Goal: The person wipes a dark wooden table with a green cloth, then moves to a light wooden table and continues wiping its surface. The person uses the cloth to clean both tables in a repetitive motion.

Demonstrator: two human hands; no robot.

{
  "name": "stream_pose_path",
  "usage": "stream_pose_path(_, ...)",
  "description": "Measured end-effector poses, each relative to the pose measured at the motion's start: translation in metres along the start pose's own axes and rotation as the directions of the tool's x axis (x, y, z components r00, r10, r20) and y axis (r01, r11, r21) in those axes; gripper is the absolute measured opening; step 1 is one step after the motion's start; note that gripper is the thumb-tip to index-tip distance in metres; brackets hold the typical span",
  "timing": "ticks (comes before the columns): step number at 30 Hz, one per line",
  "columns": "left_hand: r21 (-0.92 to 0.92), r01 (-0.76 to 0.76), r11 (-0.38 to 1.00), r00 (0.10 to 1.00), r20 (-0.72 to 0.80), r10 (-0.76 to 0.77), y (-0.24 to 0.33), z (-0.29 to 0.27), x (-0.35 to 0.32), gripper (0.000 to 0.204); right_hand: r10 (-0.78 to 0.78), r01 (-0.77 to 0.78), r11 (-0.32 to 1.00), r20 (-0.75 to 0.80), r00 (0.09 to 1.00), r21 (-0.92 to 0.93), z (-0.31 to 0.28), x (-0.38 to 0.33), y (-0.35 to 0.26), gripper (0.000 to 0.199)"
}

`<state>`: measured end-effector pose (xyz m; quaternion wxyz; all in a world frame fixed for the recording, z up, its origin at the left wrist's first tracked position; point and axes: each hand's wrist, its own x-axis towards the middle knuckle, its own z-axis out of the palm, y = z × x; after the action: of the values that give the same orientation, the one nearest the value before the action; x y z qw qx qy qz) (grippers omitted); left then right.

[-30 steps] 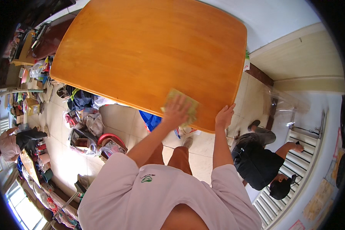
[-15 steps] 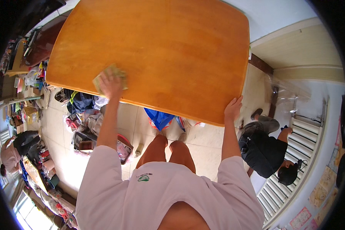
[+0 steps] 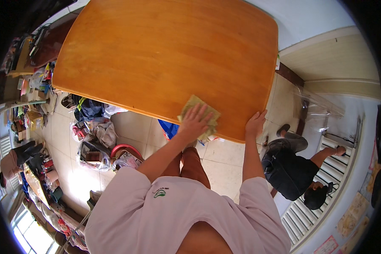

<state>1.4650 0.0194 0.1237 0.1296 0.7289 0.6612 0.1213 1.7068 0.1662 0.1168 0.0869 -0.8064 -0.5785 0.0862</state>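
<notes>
A wooden table (image 3: 169,55) with a smooth orange-brown top and rounded corners spreads out in front of me. On its near edge, right of the middle, my left hand (image 3: 194,122) presses a yellowish-green cleaning cloth (image 3: 197,103) against the wood, the fingers lying over it. Part of the cloth reaches past the edge beside my hand. My right hand (image 3: 255,123) is closed round the table's near right corner, its thumb side on the rim; the fingertips below are hidden.
Bags and a red basin (image 3: 127,148) stand on the tiled floor at the left. A blue bag (image 3: 168,128) shows under the near edge. At the right, a person in black (image 3: 290,169) is by a white radiator (image 3: 313,199). Cluttered shelves (image 3: 31,118) line the far left.
My left hand has slid the cloth along the near edge from the left side to the right. My right hand stays at the corner. The other person's arm has stretched outward.
</notes>
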Motion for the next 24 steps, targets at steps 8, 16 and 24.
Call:
stream_pose_path(8,0.404,0.524,0.750,0.850,-0.181,-0.496,-0.174,-0.032,-0.074,0.058,0.022,-0.023,0.999,0.025,0.999,0.042,-0.003,0.001,-0.003,0.053)
stream_pose_path(16,0.313,0.752,0.580,0.657,-0.430,-0.619,-0.203,-0.022,-0.066,0.055,0.043,-0.050,0.997,0.109,0.993,0.055,-0.015,-0.002,-0.013,0.053)
stream_pose_path(24,0.263,0.521,0.812,0.853,-0.169,-0.493,-0.044,0.000,0.049,0.062,0.056,-0.058,0.998,0.063,0.996,0.031,-0.012,0.000,-0.013,0.053)
